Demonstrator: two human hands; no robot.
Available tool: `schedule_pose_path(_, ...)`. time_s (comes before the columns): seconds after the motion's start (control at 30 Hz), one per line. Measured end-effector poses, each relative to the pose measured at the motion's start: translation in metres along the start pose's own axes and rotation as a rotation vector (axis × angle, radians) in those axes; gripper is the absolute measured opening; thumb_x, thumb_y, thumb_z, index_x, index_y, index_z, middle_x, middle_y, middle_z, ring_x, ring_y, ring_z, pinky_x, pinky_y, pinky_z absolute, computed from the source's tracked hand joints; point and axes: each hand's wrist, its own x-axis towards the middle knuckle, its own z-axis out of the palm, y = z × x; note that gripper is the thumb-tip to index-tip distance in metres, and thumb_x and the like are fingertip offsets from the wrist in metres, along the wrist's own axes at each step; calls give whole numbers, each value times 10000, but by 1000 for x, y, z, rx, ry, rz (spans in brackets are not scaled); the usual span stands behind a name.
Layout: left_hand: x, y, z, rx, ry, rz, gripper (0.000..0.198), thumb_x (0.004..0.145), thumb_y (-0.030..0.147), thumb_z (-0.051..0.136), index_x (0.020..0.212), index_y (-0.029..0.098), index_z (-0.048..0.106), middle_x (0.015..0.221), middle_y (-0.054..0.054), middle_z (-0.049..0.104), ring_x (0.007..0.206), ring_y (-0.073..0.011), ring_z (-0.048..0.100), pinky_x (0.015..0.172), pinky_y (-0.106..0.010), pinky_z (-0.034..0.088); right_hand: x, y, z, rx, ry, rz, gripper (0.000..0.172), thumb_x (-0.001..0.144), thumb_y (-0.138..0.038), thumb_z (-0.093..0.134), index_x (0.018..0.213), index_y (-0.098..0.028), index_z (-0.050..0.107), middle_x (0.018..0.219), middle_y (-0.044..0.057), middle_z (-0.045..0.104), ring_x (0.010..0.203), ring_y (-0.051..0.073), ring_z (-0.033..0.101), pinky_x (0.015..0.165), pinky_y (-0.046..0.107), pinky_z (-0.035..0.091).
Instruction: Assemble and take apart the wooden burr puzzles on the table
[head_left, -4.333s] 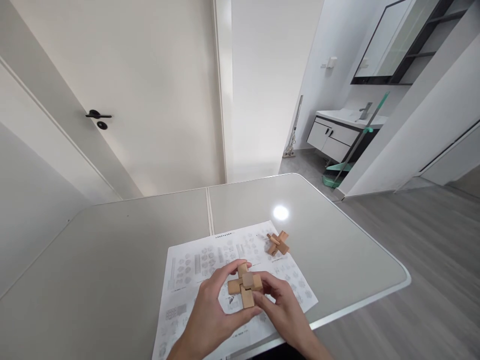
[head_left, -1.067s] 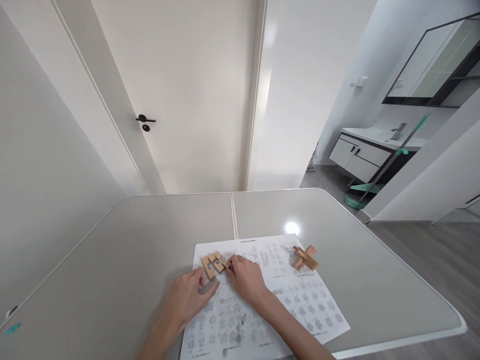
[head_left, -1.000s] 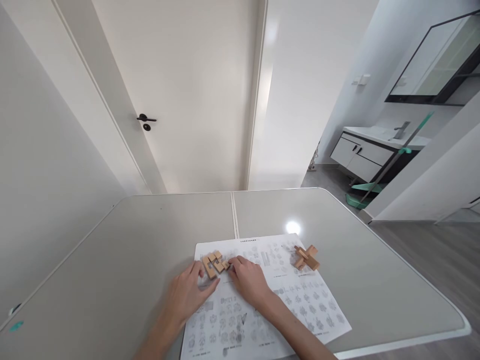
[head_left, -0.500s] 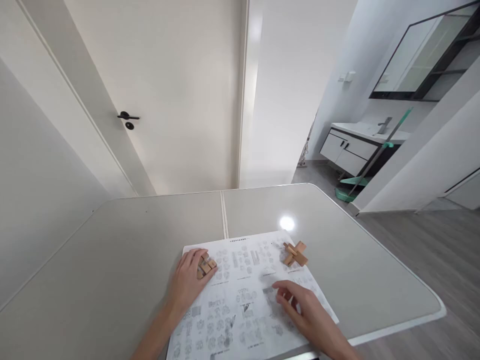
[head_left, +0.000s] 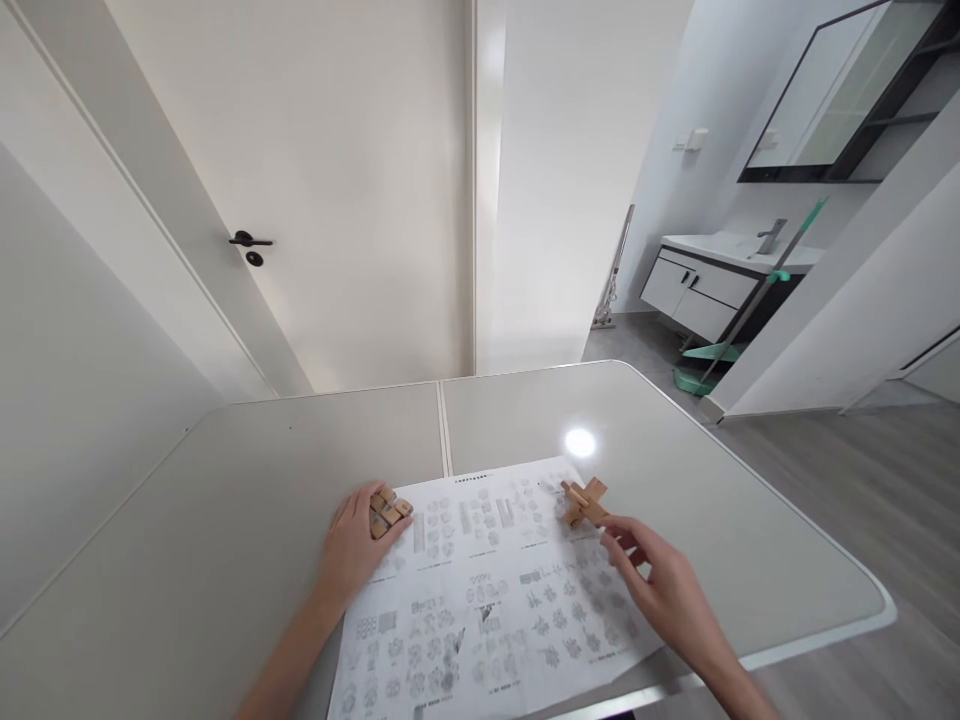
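Note:
My left hand (head_left: 351, 545) rests at the left edge of a printed instruction sheet (head_left: 487, 590), its fingers curled over a small heap of loose wooden puzzle pieces (head_left: 387, 512). My right hand (head_left: 660, 588) hovers over the sheet's right side with fingers spread and nothing in them. Its fingertips are just short of an assembled wooden cross-shaped puzzle (head_left: 584, 502), which lies on the sheet's far right corner.
The sheet lies on a grey table (head_left: 225, 520) with a seam down its middle and a rounded right edge. Behind stand a white door with a black handle (head_left: 250, 241), and a bathroom vanity (head_left: 712, 285) with a green mop (head_left: 757, 290) at the right.
The cross puzzle I held in both hands has come apart into loose pieces. My left hand slid those pieces leftward. My right hand left them and moved right toward the assembled puzzle.

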Motion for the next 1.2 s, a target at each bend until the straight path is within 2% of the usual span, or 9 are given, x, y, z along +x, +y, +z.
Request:
schedule_pose_path(0.17,2,0,-2,-16,15,-7,538,835,558,673,1255,252,538,1280,-111,665,1199,-359,616,1023,-537,493,7,-2,-8,-29,96,3,363,1008,-543,479,1121,-243,649,977,89,732,710,205,657,538,276,508)
schedule_pose_path(0.47,1,-1,0,22,42,-3,665,798,607,681,1322,242,495,1357,-110,585,1214,-350,606,1009,-502,505,5,2,-10,-54,123,-21,347,1018,-525,473,1138,-242,634,1029,98,722,699,200,657,543,292,531)
schedule_pose_path(0.7,5,-4,-3,29,47,-4,647,787,585,696,1304,242,513,1332,-103,605,1192,-346,623,998,-500,513,8,6,-11,-59,148,-47,338,1016,-525,471,1133,-248,625,1001,84,719,686,196,658,542,296,539)
schedule_pose_path(0.9,7,-6,-3,47,50,-8,695,777,637,686,1315,237,503,1331,-112,602,1198,-358,617,1020,-518,500,15,8,-13,-76,152,-92,332,1026,-520,459,1151,-252,611,1009,76,702,680,184,639,576,308,550)
schedule_pose_path(1.07,6,-14,-4,15,27,20,718,792,663,650,1336,227,477,1350,-128,575,1237,-368,595,1044,-540,498,22,11,-13,-106,161,-121,387,1031,-552,433,1206,-241,582,1175,123,630,723,182,650,624,336,567)
schedule_pose_path(1.2,0,-21,-8,-37,5,40,672,846,626,615,1366,234,451,1378,-140,556,1250,-360,595,1040,-556,511,26,9,-10,-99,120,-84,462,1004,-609,456,1257,-235,553,1271,143,585,744,185,675,638,347,571)
